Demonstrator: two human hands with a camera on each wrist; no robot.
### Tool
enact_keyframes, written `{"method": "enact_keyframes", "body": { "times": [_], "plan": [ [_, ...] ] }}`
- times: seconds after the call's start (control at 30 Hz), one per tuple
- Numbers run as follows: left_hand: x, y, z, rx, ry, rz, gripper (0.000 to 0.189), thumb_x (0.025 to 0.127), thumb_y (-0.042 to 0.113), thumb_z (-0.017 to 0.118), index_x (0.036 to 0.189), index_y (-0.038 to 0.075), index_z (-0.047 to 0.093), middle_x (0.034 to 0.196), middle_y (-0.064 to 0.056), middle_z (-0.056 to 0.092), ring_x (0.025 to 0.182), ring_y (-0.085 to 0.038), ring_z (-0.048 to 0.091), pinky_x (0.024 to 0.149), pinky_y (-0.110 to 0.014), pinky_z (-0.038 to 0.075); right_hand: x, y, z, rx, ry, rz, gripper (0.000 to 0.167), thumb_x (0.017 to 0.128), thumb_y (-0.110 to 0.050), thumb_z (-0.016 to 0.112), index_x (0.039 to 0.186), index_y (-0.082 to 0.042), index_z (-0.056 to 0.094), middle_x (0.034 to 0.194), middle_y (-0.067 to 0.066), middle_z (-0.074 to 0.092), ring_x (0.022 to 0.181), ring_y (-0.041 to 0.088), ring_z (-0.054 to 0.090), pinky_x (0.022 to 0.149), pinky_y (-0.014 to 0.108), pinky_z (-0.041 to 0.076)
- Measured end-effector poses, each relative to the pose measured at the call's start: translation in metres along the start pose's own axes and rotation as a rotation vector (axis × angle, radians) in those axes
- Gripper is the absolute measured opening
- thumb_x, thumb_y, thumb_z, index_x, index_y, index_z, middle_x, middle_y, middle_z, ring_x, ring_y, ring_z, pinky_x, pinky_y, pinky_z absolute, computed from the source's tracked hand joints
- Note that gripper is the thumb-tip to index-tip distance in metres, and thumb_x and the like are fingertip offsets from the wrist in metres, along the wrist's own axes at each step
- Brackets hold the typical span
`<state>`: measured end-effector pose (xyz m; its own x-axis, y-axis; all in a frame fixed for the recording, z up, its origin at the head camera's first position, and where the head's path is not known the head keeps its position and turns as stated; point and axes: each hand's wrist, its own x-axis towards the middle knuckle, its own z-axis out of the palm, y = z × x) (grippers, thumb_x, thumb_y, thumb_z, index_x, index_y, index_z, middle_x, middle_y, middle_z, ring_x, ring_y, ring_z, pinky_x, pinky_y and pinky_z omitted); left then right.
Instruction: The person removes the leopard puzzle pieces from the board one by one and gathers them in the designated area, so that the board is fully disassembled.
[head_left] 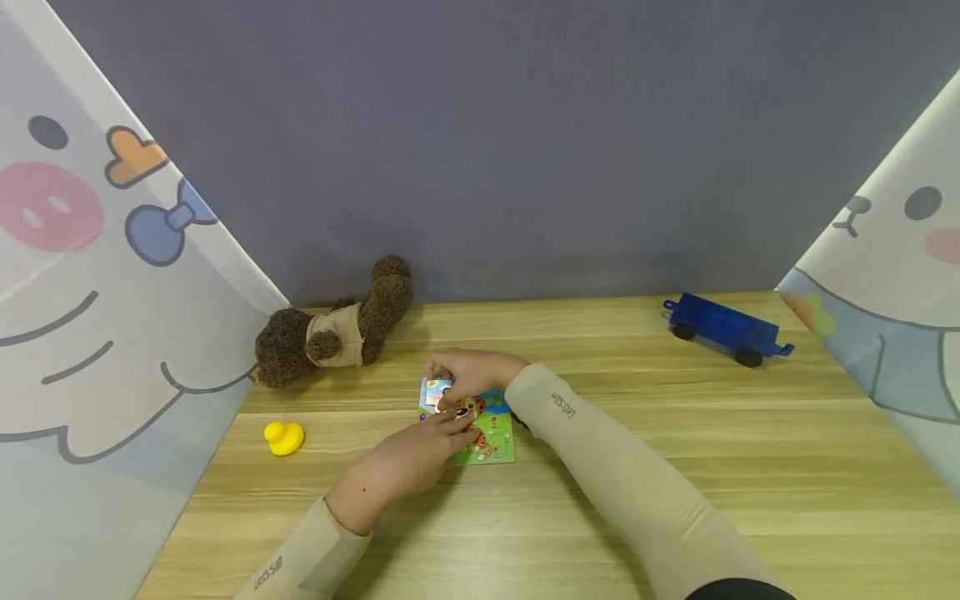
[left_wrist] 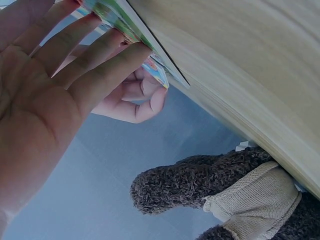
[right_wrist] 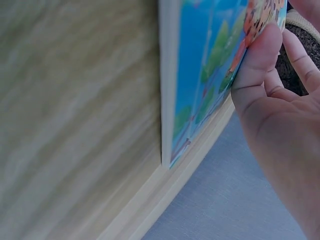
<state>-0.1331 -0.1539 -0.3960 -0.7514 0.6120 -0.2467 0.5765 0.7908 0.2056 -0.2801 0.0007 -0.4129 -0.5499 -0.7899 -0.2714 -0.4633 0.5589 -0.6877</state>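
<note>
A small jigsaw puzzle (head_left: 501,450) with a spotted cartoon animal on green and blue lies flat on the table. My left hand (head_left: 416,457) rests fairly straight fingers on its lower middle; in the left wrist view the fingertips of that hand (left_wrist: 45,100) touch the picture. My right hand (head_left: 476,372) arches over the upper left corner. Its thumb and fingers pinch a puzzle piece (head_left: 437,390), which the left wrist view shows slightly tilted up from the board. The right wrist view shows the thumb of this hand (right_wrist: 275,105) against the picture, while the hand hides part of the piece.
A brown teddy bear (head_left: 337,335) lies at the back left, with a yellow rubber duck (head_left: 284,437) in front of it. A blue toy wagon (head_left: 723,327) stands at the back right. Grey and cartoon-printed panels (head_left: 525,150) border the wooden table (head_left: 750,467).
</note>
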Motion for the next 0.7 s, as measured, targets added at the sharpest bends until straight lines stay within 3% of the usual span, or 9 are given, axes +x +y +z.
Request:
{"method": "enact_keyframes", "body": {
  "times": [0.23, 0.5, 0.7],
  "plan": [
    [-0.0006, 0.0008, -0.0004, 0.004, 0.019, 0.005, 0.053, 0.102, 0.004, 0.069, 0.154, 0.01, 0.059, 0.168, -0.012, 0.048, 0.157, -0.041, 0.043, 0.125, -0.053, 0.045, 0.0, 0.0012, 0.0014, 0.028, 0.009, -0.011, 0.039, 0.101, -0.025, 0.075, 0.135, -0.018, 0.057, 0.107, 0.006, 0.056, 0.085, 0.016, 0.05, 0.073, 0.028, 0.047],
    [0.0003, -0.001, 0.0008, 0.041, 0.033, 0.028, 0.054, 0.1, 0.005, 0.072, 0.153, 0.01, 0.06, 0.167, -0.012, 0.05, 0.155, -0.039, 0.047, 0.124, -0.052, 0.047, -0.0007, 0.0047, 0.0045, 0.055, 0.043, 0.009, 0.037, 0.102, -0.03, 0.075, 0.133, -0.02, 0.058, 0.109, 0.006, 0.053, 0.089, 0.016, 0.05, 0.077, 0.029, 0.048],
    [0.0006, -0.0024, 0.0016, 0.032, 0.03, 0.033, 0.054, 0.101, 0.006, 0.071, 0.154, 0.01, 0.059, 0.169, -0.011, 0.047, 0.155, -0.04, 0.046, 0.124, -0.053, 0.047, -0.0034, 0.0047, 0.0063, 0.114, 0.07, -0.007, 0.037, 0.104, -0.024, 0.072, 0.137, -0.015, 0.058, 0.1, 0.004, 0.053, 0.076, 0.015, 0.049, 0.07, 0.028, 0.048]
  ]
}}
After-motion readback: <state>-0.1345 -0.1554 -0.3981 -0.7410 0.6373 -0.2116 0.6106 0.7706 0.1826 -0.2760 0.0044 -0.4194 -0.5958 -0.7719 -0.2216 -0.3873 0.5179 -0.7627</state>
